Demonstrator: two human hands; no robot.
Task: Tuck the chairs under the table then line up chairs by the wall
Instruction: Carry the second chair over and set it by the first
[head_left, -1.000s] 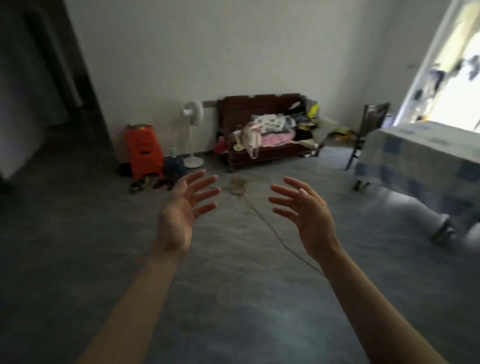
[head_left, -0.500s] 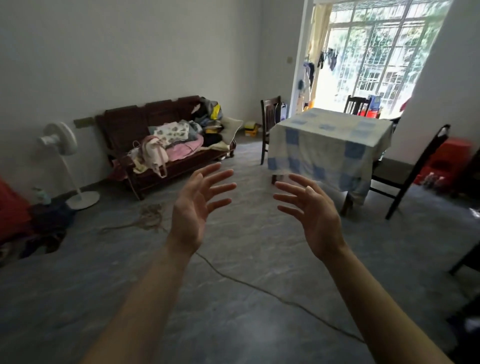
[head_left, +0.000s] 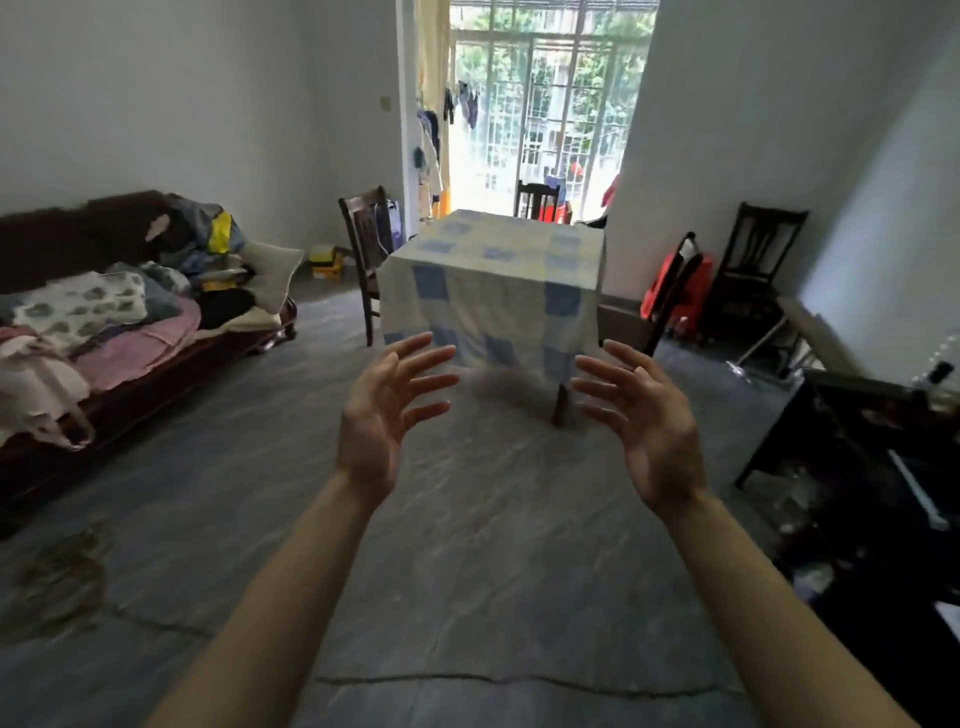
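No text, label, brand, number or sign can be read anywhere in view. The cloth over the table carries only blue and pale checks, with no lettering. The small things on the dark stand to the right of the table are too blurred to make out any writing.
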